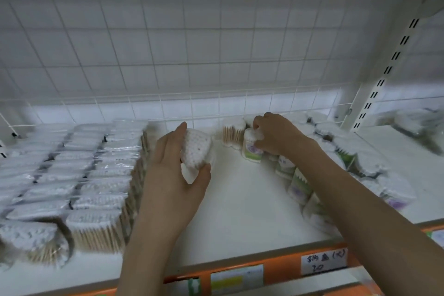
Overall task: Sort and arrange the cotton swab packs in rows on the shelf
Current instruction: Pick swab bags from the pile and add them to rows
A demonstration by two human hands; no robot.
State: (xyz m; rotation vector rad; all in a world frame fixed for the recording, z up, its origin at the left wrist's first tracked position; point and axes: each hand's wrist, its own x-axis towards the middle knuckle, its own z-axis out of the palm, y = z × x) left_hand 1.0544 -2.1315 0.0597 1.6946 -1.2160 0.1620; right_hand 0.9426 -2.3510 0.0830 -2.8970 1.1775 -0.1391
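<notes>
My left hand (pixel 173 170) grips a round cotton swab pack (pixel 195 149), tilted so its white tips face me, just above the white shelf (pixel 240 199). My right hand (pixel 274 134) holds the top of an upright labelled swab tub (pixel 251 149) at the far end of a row of similar tubs (pixel 298 185). A clear pack with wooden sticks (pixel 233 131) stands just behind it. Flat wrapped swab packs (pixel 72 175) lie in rows on the left of the shelf.
A white wire grid (pixel 192 55) backs the shelf, with a low wire rail along the rear. A slotted upright post (pixel 384 72) stands at the right. Orange price strips with labels (pixel 322 261) run along the front edge. More blurred packs sit at the far right (pixel 413 122).
</notes>
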